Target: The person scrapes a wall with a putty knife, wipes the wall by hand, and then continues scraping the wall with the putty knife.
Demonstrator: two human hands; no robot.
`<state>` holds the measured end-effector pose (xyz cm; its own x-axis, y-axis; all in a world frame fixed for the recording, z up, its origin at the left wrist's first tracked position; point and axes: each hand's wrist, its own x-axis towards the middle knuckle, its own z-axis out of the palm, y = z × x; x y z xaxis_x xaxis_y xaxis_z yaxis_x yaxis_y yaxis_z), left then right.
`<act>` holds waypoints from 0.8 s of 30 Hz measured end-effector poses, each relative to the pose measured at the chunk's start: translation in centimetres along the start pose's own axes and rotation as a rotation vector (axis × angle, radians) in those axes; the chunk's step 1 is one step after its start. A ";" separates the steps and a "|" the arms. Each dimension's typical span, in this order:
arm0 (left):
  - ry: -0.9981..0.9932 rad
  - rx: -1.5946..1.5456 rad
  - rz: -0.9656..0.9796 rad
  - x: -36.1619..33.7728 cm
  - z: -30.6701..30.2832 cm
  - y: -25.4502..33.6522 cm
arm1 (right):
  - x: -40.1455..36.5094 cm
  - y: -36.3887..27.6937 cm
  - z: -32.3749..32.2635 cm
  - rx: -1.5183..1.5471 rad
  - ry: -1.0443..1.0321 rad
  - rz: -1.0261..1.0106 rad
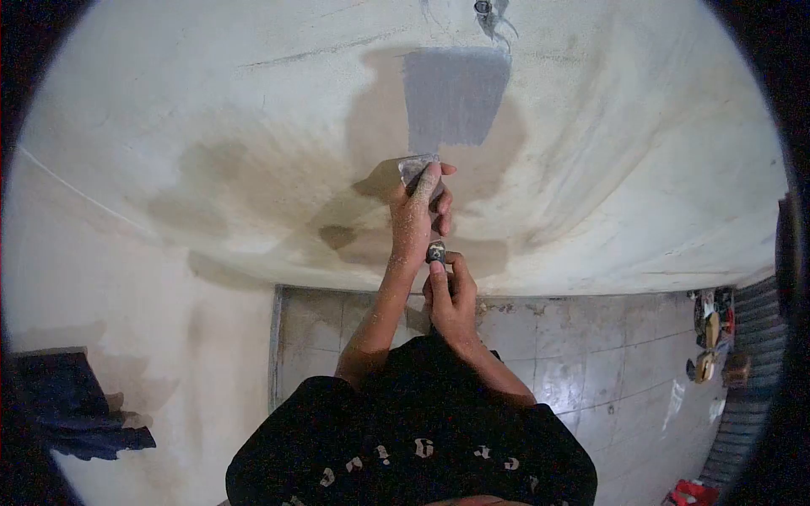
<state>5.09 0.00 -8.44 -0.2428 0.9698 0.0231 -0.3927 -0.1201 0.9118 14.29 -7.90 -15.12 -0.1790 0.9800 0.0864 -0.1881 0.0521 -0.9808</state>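
Observation:
My left hand (412,219) is closed around a putty knife (413,166), thumb lying along its flat metal blade. The blade's wide edge points up, just below a grey rectangular patch (457,94) on the pale wall (607,126). Beneath it, my right hand (452,299) pinches a dark, rounded handle end (435,251) between thumb and fingers, in line with the knife. Whether this is the same tool's handle I cannot tell. Pale dust speckles my left hand and forearm.
A small dark fitting (482,8) sits in the wall above the patch. Dark cloth (67,401) hangs at the left. Grey floor tiles (582,363) lie below; assorted items (709,337) stand beside a corrugated panel (747,405) at right, and something red (693,492) lies lower down.

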 end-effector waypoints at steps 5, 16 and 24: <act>0.001 -0.017 0.003 0.1 0.1 0.4 | 0.3 0.3 0.2 0.006 0.036 -0.030; 0.001 -0.036 -0.010 -0.5 0.5 0.8 | 0.1 -0.4 0.4 -0.058 0.083 -0.044; 0.007 -0.027 -0.038 -1.3 0.3 0.1 | -1.1 0.5 0.4 -0.056 0.102 -0.079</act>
<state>5.67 -1.25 -8.22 -0.2338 0.9722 -0.0140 -0.4255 -0.0893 0.9005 14.00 -9.05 -15.62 -0.0656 0.9867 0.1486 -0.1428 0.1381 -0.9801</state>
